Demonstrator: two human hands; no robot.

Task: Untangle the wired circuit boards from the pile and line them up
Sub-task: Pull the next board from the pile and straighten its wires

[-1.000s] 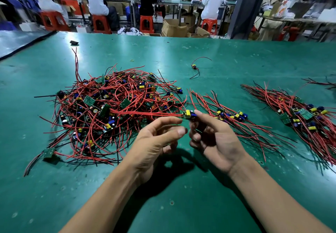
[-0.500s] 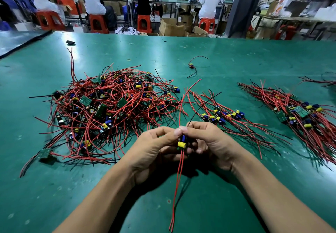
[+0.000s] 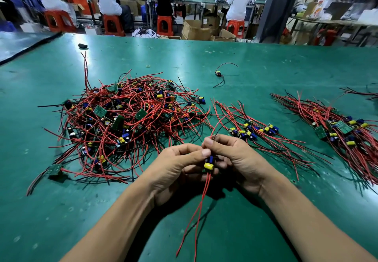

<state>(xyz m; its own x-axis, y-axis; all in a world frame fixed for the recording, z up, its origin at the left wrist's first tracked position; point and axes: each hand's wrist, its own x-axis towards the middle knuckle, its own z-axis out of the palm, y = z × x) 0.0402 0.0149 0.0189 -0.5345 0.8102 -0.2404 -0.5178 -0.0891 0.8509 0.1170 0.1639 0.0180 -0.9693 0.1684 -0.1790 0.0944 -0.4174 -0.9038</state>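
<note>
We note: L hand (image 3: 180, 167) and R hand (image 3: 239, 159) meet over the green table mat (image 3: 266, 67), fingertips almost touching. L thumb + fingers pinch a small circuit board w/ yellow and blue capacitors (image 3: 209, 162). R hand's curled fingers pinch that board's upper red + black leads. Two long red wires (image 3: 201, 200) hang from the board toward us. The tangled pile of red-wired boards (image 3: 126, 122) lies to the left. A lined-up row of boards (image 3: 257, 131) sits just right of the hands, w/ a second row (image 3: 343, 131) farther right.
</note>
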